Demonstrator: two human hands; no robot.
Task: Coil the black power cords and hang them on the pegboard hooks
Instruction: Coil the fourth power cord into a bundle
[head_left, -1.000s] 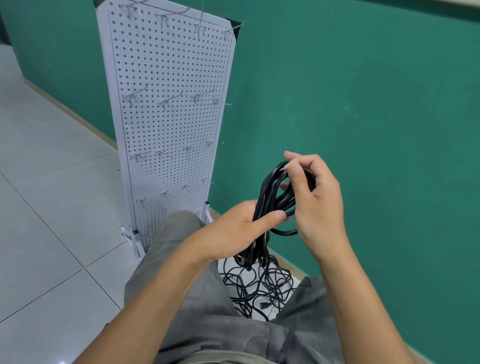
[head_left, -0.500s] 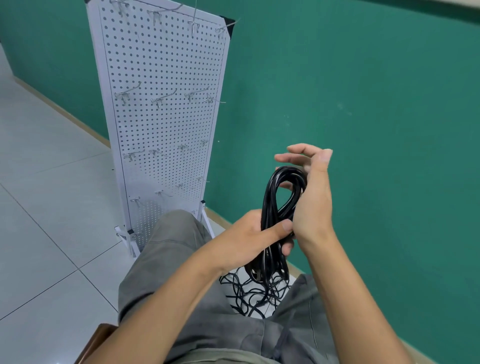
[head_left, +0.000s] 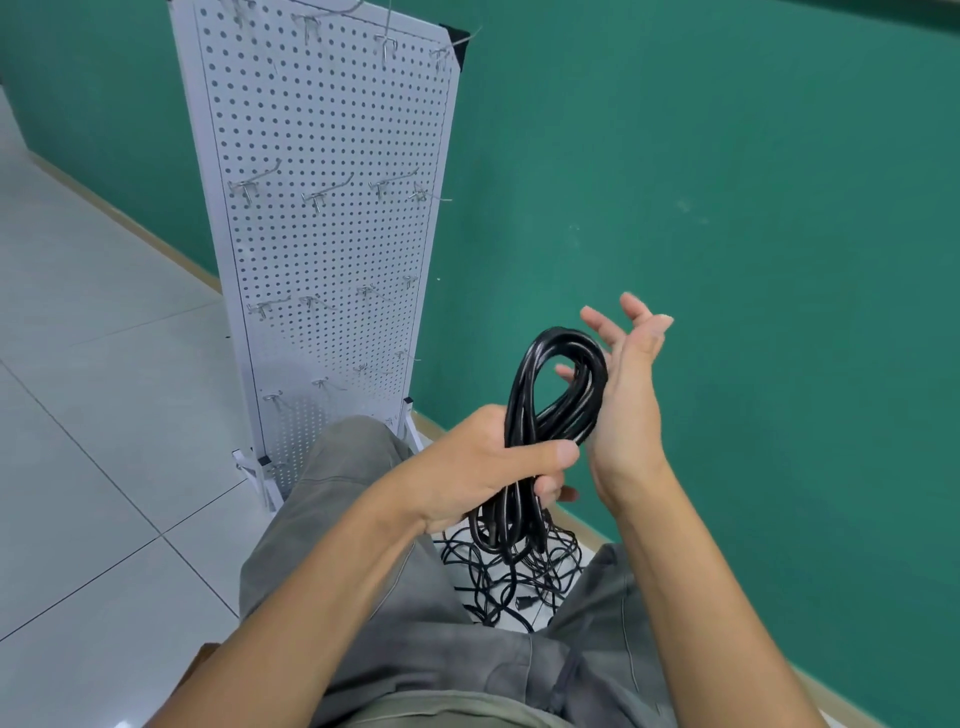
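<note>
Right of the pegboard (head_left: 332, 234), my left hand (head_left: 483, 467) grips the coiled cord (head_left: 550, 395), my right hand (head_left: 623, 395) flat against it, fingers straight.

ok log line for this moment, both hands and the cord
left hand grips coiled cord | right hand open beside loop | pegboard hooks bare | not hung

A glossy black power cord (head_left: 540, 410) is sitting bundled in several long loops, standing upright with its rounded top bend above and its lower loops hanging down. More black cords (head_left: 511, 577) are lying tangled on the floor below. The white pegboard (head_left: 332, 234) is standing upright, its metal hooks (head_left: 322, 195) all sticking out bare.
</note>
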